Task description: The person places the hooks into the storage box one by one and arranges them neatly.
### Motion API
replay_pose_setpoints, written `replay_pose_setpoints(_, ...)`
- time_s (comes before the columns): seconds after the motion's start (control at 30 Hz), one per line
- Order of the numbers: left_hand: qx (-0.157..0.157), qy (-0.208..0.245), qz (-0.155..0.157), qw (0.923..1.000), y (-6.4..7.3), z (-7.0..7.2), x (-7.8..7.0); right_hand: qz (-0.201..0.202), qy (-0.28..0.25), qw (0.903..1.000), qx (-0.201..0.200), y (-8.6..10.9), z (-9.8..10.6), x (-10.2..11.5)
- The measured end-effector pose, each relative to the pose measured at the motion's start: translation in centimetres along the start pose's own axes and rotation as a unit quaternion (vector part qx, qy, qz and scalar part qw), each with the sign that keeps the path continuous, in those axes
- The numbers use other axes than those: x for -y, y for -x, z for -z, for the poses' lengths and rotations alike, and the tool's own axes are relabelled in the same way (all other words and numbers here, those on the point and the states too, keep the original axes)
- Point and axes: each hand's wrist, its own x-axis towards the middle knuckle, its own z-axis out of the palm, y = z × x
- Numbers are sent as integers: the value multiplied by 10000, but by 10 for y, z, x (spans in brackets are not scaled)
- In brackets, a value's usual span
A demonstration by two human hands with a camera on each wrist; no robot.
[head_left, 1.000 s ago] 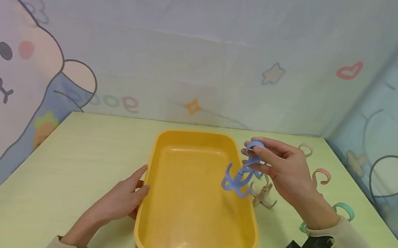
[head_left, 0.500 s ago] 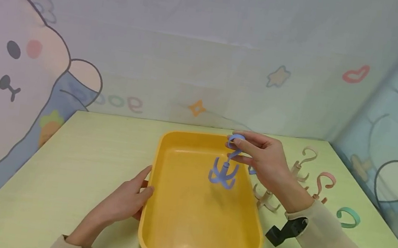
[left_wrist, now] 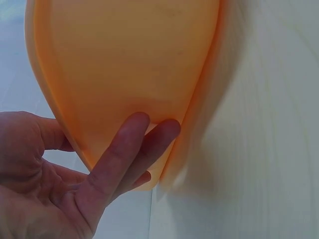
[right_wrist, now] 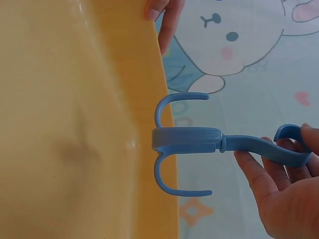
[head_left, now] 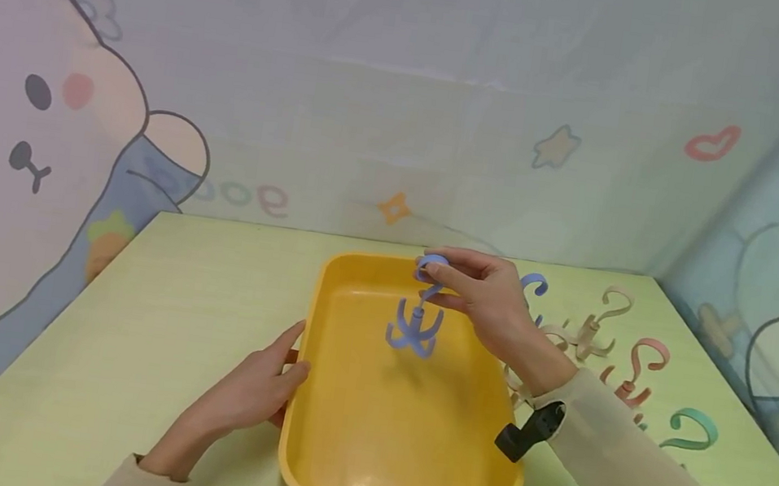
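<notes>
A blue multi-arm hook [head_left: 415, 330] hangs upright over the far half of the yellow tray [head_left: 294, 428]. My right hand [head_left: 482, 292] pinches it by the curled top between thumb and fingers. In the right wrist view the hook [right_wrist: 187, 139] shows its curved prongs pointing back toward the hand [right_wrist: 294, 199], and its shadow falls inside the tray. At the tray's left side my left hand [head_left: 255, 390] grips the edge, thumb at the rim. Seen from the left wrist, the fingers [left_wrist: 117, 159] lie against the tray's outer wall.
Right of the tray, several similar hooks stand on the table [head_left: 208, 277]: a blue one [head_left: 535, 283], a beige one [head_left: 590, 335], a pink one [head_left: 629, 385] and a green one [head_left: 693, 431]. My right forearm partly covers another beige one. A printed cloth [head_left: 350, 90] rises behind the table.
My right hand has carried the blue hook left, from the tray's right rim to over its middle. The left hand keeps its grip on the tray's edge.
</notes>
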Motion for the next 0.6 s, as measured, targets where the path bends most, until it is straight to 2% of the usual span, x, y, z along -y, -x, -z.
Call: replay_pose_setpoints(0.6, 95, -66, -106, 9999, 0, 0, 3, 10, 85, 9998, 199, -27, -23, -7)
